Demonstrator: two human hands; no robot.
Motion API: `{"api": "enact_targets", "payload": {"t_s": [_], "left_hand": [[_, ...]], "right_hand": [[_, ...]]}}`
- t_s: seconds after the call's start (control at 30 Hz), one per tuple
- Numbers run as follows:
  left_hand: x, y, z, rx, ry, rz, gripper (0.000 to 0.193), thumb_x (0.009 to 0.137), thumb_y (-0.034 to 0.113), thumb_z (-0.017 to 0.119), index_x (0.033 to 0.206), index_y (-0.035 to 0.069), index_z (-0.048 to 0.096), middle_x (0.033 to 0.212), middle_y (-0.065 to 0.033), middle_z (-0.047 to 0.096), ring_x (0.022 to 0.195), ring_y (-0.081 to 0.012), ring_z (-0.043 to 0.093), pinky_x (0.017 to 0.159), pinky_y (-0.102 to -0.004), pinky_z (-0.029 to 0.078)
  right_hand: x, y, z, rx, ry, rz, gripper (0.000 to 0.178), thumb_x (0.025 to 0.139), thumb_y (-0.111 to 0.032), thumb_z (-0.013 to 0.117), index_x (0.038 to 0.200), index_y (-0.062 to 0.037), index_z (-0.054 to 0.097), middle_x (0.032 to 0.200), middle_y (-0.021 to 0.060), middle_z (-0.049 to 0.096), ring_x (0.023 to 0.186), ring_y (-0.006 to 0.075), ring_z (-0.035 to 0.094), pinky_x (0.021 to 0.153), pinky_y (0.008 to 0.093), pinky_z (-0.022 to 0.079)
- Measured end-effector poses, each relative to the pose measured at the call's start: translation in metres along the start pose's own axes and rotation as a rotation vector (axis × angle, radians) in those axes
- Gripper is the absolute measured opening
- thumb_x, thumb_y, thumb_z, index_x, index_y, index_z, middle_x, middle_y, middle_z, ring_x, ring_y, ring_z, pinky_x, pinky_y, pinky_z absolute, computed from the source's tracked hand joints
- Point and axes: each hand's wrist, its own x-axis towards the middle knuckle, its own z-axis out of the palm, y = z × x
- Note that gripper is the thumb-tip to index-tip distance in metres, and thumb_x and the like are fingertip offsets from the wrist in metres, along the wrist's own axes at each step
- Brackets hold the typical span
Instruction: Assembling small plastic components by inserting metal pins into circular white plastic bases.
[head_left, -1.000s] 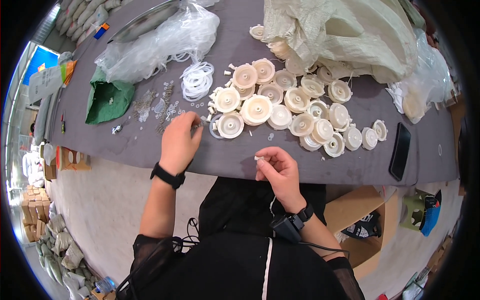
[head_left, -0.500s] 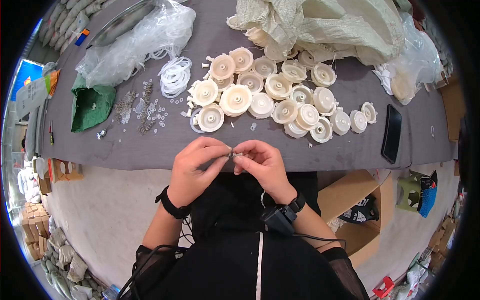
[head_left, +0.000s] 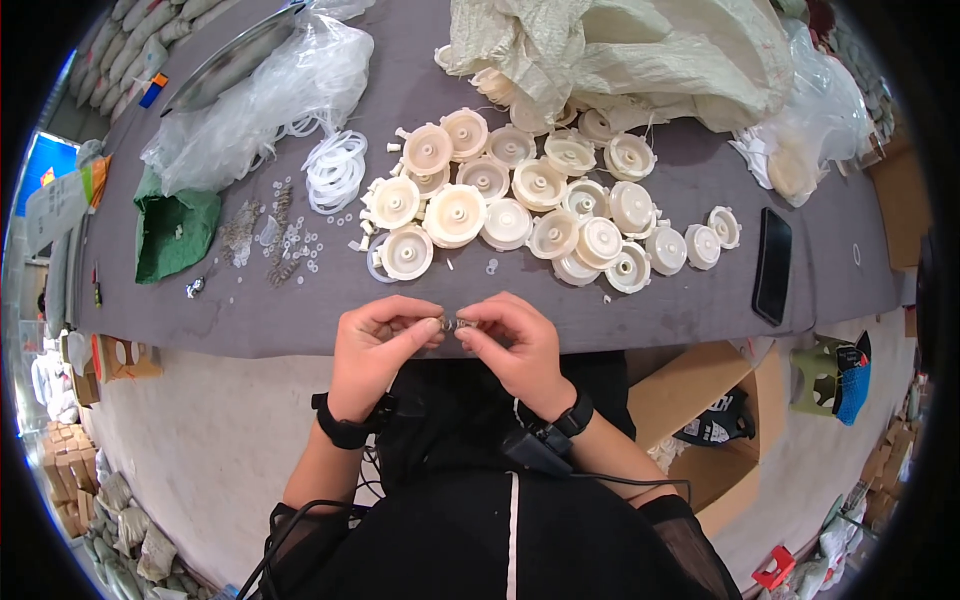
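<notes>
Between my two hands, just at the table's front edge, is a small metal spring (head_left: pixel 452 324). My left hand (head_left: pixel 385 345) pinches one end of it with thumb and fingertips. Its other end sits in a pinch of my right hand (head_left: pixel 513 345). Fingertips cover both ends, so only the short middle part shows. Beyond the hands lie several cream plastic round caps (head_left: pixel 455 215) with hubs at their centres. Loose springs (head_left: pixel 282 235) and small translucent washers (head_left: pixel 305 250) are scattered to the left.
Large white rings (head_left: pixel 335 172) lie in a bundle near a clear plastic bag (head_left: pixel 270 100). A green pouch (head_left: pixel 175 235) is at the left. A woven sack (head_left: pixel 640 60) covers the far caps. A phone (head_left: pixel 772 265) lies at the right, with an open cardboard box (head_left: pixel 690 400) below the table.
My hands have come slightly apart, and more of the spring shows between them. The whole view has shifted a little, so the table's things appear farther left.
</notes>
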Motion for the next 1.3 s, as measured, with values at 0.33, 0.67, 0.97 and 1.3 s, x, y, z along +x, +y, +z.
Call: {"api": "enact_targets", "payload": {"t_s": [0.33,0.67,0.97,1.3], "left_hand": [[-0.002,0.004,0.013,0.385,0.021,0.302,0.018,0.078,-0.005,0.06,0.096,-0.006,0.062,0.09,-0.0078,0.06,0.079,-0.0132,0.061,0.07,-0.0234,0.05],[-0.003,-0.003,0.002,-0.156,-0.187,-0.084,0.017,0.089,0.01,0.053,0.097,-0.005,0.057,0.079,-0.009,0.061,0.069,-0.0144,0.062,0.064,-0.0251,0.051],[-0.007,-0.013,0.008,-0.273,-0.192,-0.137,0.021,0.094,0.019,0.046,0.089,0.001,0.054,0.072,-0.0043,0.056,0.061,-0.0114,0.057,0.057,-0.0236,0.047],[-0.011,-0.009,0.015,0.057,-0.172,0.083,0.024,0.096,0.022,0.042,0.086,0.002,0.05,0.072,-0.0005,0.05,0.062,-0.0061,0.049,0.057,-0.0201,0.041]], "right_hand": [[0.002,-0.004,-0.002,0.01,0.005,0.035,0.015,0.077,-0.001,0.067,0.092,-0.0002,0.064,0.08,0.0054,0.059,0.067,0.0099,0.058,0.059,0.0222,0.047],[0.002,-0.009,-0.003,-0.14,-0.046,-0.152,0.015,0.075,0.001,0.067,0.09,-0.0003,0.064,0.079,0.0069,0.061,0.068,0.0126,0.059,0.059,0.0226,0.048],[-0.004,-0.009,-0.005,-0.147,-0.052,-0.171,0.016,0.075,0.002,0.066,0.091,-0.0002,0.063,0.079,0.0073,0.061,0.068,0.0132,0.059,0.06,0.0239,0.049],[-0.002,-0.011,-0.003,-0.356,-0.11,-0.339,0.018,0.074,0.0,0.067,0.091,-0.0025,0.062,0.077,0.0083,0.06,0.063,0.0162,0.06,0.055,0.0253,0.048]]}}
